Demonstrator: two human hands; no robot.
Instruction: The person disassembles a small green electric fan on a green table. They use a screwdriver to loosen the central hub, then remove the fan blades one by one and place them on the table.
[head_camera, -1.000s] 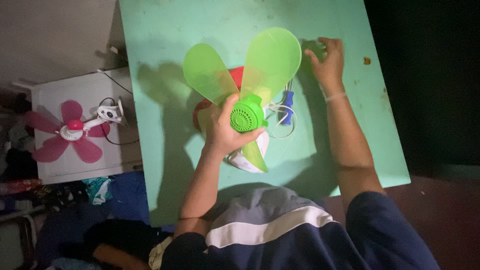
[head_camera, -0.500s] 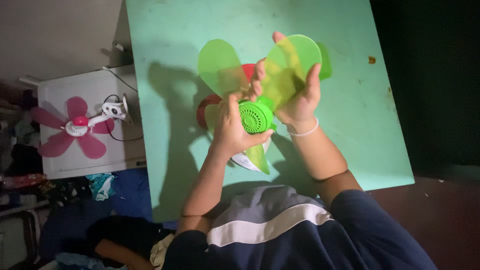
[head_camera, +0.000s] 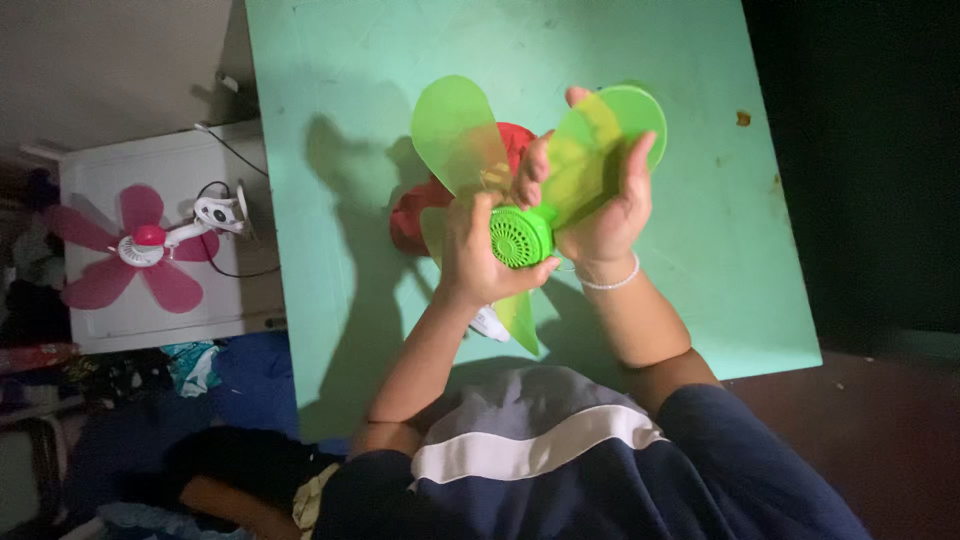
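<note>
**Green fan held up in both hands, one blade in the grip**

Since half a second ago, lifted a little and drawn closer together: green fan (head_camera: 520, 237) and both hands, with the right fingers now wrapped further around the right blade (head_camera: 612, 125).

Far left, on a white cabinet (head_camera: 110, 320) beside the counter (head_camera: 330, 80): a pink clip fan (head_camera: 135, 250) with its cord, untouched and well apart from the work.

On the counter, under the green fan and partly hidden: something red (head_camera: 412, 215), not possible to tell what.

Above the middle of the counter: the left hand (head_camera: 480, 265), closed around the round grilled hub from the left side, thumb against its edge. Above it, the left blade (head_camera: 460, 135), free and upright. Below the hub, a third blade pointing to the body, and a white part (head_camera: 490, 322) just behind it.

Right of the hub: the right hand (head_camera: 605, 215), fingers curled over the right blade near its root, palm behind it, a thin white bracelet (head_camera: 610, 283) on the wrist.

Probably working on this blade where it meets the hub; whether pushing in or pulling out, cannot tell. For the next move, probably needed: a firm, steady left grip on the hub, and gentle force close to the blade root, not at the thin tip, which looks easy to bend.
</note>
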